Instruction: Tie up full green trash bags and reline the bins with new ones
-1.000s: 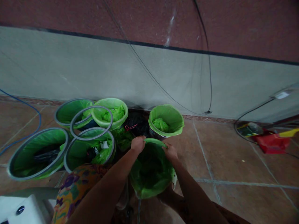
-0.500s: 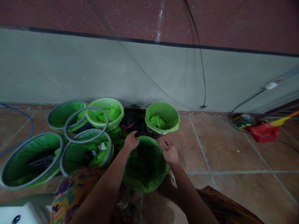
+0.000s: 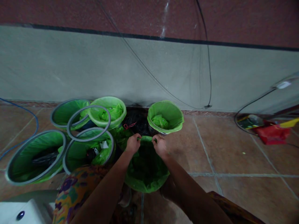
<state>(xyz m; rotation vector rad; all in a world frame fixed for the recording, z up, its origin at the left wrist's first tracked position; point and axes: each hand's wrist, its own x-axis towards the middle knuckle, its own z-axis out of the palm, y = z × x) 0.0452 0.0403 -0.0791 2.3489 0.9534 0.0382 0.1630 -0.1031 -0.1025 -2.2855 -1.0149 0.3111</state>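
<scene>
Both hands at far rim of the near bin, a small bin lined with a green bag, standing on the tiled floor right in front of the person. Left hand closed on the bag edge at the far-left part of the rim, fingers curled over it. Right hand closed on the bag edge at the far-right part, just beside the left, a short strip of green rim showing between them. Bin body lies below and nearer than both hands, between the forearms; bag folded over the rim all round.

Just beyond the hands: a black bag with a red tie, and a lined bin with crumpled green plastic inside, close to the right hand. Left of the left hand a cluster of four more green-lined bins, three with grey rings, plus a loose grey ring lying on top of them. Grey wall behind, cables hanging down it. Red item on floor far right, well apart. Blue cable far left.
</scene>
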